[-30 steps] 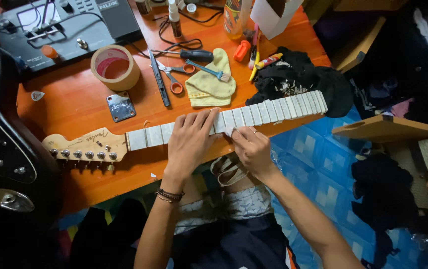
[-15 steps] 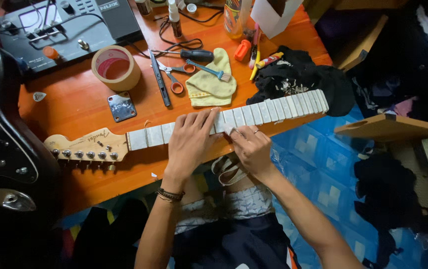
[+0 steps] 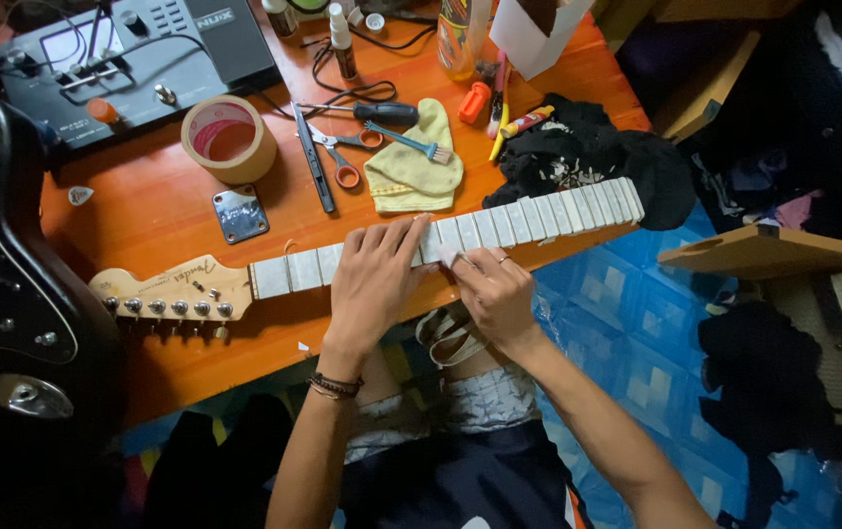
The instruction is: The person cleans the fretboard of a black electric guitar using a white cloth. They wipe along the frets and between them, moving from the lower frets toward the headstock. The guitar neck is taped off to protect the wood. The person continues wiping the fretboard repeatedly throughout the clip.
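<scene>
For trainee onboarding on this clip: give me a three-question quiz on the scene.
1. True or false: the left hand lies flat on the guitar neck.
2. What sits between the scissors and the black cloth? A) tape roll B) yellow cloth C) metal plate
3. Which hand pinches a small white piece against the neck?

Key: 1 true; 2 B, the yellow cloth; 3 the right hand.

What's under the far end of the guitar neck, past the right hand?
A crumpled black cloth lies under the guitar neck heel, over the orange table edge. Whatever the cloth covers is hidden.
</scene>
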